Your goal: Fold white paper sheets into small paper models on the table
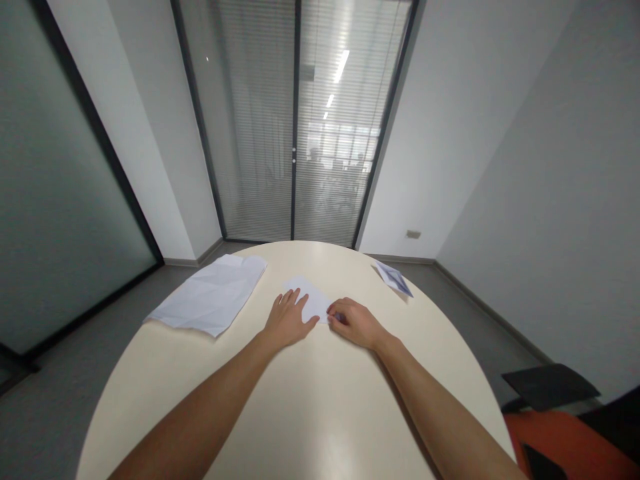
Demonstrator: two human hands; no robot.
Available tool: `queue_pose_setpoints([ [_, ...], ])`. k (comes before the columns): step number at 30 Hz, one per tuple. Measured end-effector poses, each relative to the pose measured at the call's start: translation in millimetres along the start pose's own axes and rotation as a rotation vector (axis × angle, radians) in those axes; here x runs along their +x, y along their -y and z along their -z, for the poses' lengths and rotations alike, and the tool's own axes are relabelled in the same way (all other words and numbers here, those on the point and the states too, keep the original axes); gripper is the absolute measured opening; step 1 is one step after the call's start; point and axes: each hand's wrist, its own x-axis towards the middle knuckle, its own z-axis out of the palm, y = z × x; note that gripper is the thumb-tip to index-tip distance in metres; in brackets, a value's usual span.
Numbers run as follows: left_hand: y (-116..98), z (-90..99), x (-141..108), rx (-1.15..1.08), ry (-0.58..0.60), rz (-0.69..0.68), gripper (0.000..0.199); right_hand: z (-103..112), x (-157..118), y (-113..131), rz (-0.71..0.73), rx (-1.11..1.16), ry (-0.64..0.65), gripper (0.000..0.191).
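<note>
A small folded sheet of white paper point(313, 302) lies flat on the round cream table point(320, 400), between my two hands. My left hand point(287, 319) rests on its left part, fingers spread and stretched out. At the paper's right edge my right hand point(354, 323) is closed, thumb and fingertips pinching the edge. Part of the paper is hidden under the left hand and behind the right fingers.
To the left lies a larger creased white sheet point(215, 293), reaching the table's edge. A folded paper piece point(394, 278) stands near the right far edge. An orange and black chair point(565, 427) is at the lower right. Glass doors point(295, 120) with blinds rise beyond the table.
</note>
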Motion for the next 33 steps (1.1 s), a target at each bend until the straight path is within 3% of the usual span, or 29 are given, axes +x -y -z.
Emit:
queue_pose_setpoints([
  [9,-3.6,5.8,-0.6,0.058,0.006,-0.018,0.065,-9.6,3.7,2.0,-0.061,-0.012,-0.057,0.005],
  [20,-6.2,10.9,-0.2,-0.054,-0.039,-0.160,0.050,-14.5,2.5,0.6,-0.082,-0.063,-0.075,0.006],
  [33,-15.0,6.9,4.1,-0.055,-0.084,-0.084,0.048,-16.3,3.9,-0.1,-0.101,-0.097,-0.093,0.009],
])
